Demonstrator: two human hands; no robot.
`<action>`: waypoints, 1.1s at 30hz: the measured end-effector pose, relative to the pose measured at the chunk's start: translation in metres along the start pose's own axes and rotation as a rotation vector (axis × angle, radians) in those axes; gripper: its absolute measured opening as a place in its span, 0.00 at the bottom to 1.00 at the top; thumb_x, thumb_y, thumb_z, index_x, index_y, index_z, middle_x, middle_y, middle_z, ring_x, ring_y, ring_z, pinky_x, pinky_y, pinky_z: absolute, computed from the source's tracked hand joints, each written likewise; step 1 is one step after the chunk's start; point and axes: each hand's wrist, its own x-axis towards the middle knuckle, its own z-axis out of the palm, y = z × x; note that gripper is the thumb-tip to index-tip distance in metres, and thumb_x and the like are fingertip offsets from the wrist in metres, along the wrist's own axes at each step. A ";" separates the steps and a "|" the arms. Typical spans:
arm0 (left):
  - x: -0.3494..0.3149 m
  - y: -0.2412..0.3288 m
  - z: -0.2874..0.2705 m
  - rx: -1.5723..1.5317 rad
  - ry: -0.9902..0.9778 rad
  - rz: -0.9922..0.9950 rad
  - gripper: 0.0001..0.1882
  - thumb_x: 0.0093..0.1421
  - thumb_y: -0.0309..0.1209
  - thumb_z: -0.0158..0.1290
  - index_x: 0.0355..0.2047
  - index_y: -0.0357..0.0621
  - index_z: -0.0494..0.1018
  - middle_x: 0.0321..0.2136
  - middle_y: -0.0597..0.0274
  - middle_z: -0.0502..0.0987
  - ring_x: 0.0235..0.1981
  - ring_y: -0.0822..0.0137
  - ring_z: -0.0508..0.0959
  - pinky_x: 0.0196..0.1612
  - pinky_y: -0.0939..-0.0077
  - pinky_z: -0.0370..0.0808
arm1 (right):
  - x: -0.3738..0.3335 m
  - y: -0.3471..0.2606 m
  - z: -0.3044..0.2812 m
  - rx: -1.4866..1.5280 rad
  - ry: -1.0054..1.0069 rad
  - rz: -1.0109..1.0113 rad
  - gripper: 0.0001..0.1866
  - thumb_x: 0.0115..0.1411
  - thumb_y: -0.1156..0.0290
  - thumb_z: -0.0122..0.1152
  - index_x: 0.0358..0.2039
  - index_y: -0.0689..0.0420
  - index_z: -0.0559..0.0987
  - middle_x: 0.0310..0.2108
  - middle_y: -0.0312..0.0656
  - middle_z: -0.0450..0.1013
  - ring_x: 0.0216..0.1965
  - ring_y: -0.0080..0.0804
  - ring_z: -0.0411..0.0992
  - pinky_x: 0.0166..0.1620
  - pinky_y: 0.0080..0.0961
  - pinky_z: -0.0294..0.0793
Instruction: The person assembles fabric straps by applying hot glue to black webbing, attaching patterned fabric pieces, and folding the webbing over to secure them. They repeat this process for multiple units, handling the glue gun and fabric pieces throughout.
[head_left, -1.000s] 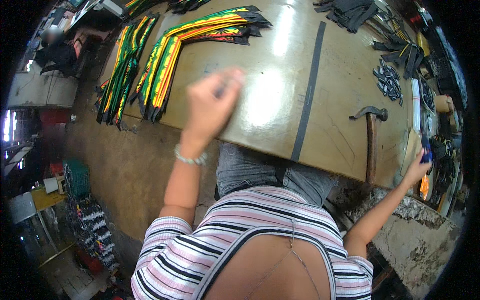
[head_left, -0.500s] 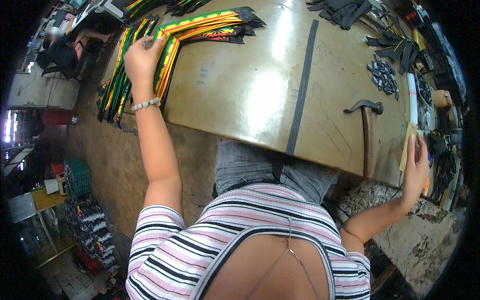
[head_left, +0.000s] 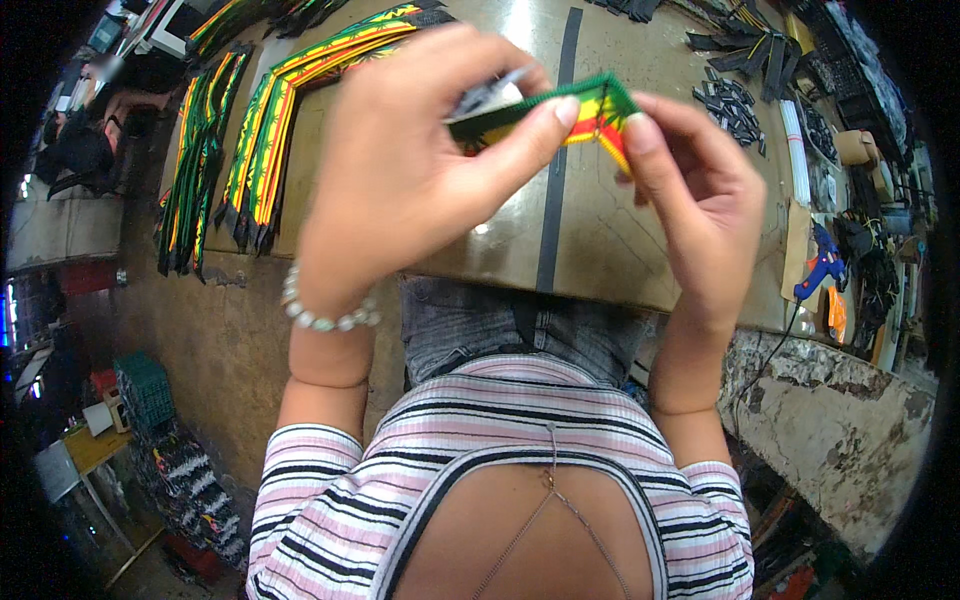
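Note:
Raised over the table, a woven strap (head_left: 598, 108) in green, yellow and red bends to a peak between my two hands. My left hand (head_left: 415, 165) is closed on it, with the thumb pressed along its near face. A small greyish, shiny shape (head_left: 492, 95) shows by the left fingers, too blurred to name. At the strap's right end my right hand (head_left: 700, 190) pinches it between thumb and fingers. Further left on the table lie a bundle of bent patterned straps (head_left: 270, 150) and a second bundle of similar straps (head_left: 195, 165).
A dark strip (head_left: 556, 215) runs across the table (head_left: 470, 245). Small black pieces (head_left: 728, 108) are heaped at the right, below black straps (head_left: 750, 50). On the right edge lie a blue glue gun (head_left: 822, 262) with a cord and a bundle of white sticks (head_left: 797, 150).
My left hand has come from the strap bundle to the middle, now with a strap in it. My right hand has left the right edge and grips that strap, uncovering the glue gun.

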 end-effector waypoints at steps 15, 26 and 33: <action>-0.024 -0.087 0.082 0.070 -0.323 -0.393 0.15 0.53 0.41 0.60 0.26 0.40 0.79 0.26 0.49 0.78 0.29 0.49 0.78 0.34 0.59 0.73 | -0.010 0.121 0.003 -0.616 0.090 -0.019 0.10 0.59 0.73 0.62 0.41 0.59 0.82 0.34 0.47 0.75 0.38 0.45 0.74 0.45 0.36 0.71; -0.035 -0.064 0.071 0.072 -0.147 -0.158 0.11 0.53 0.35 0.64 0.34 0.42 0.80 0.25 0.52 0.75 0.25 0.55 0.76 0.31 0.67 0.73 | -0.007 0.121 0.003 -0.695 0.076 -0.041 0.11 0.60 0.75 0.63 0.43 0.61 0.82 0.36 0.47 0.76 0.38 0.36 0.76 0.44 0.26 0.74; -0.106 -0.030 0.068 0.079 -0.407 0.089 0.13 0.48 0.40 0.67 0.34 0.56 0.83 0.17 0.67 0.64 0.19 0.67 0.71 0.22 0.70 0.67 | -0.004 0.119 0.004 -0.626 0.119 -0.080 0.11 0.60 0.75 0.63 0.44 0.61 0.82 0.37 0.46 0.76 0.39 0.35 0.76 0.44 0.26 0.74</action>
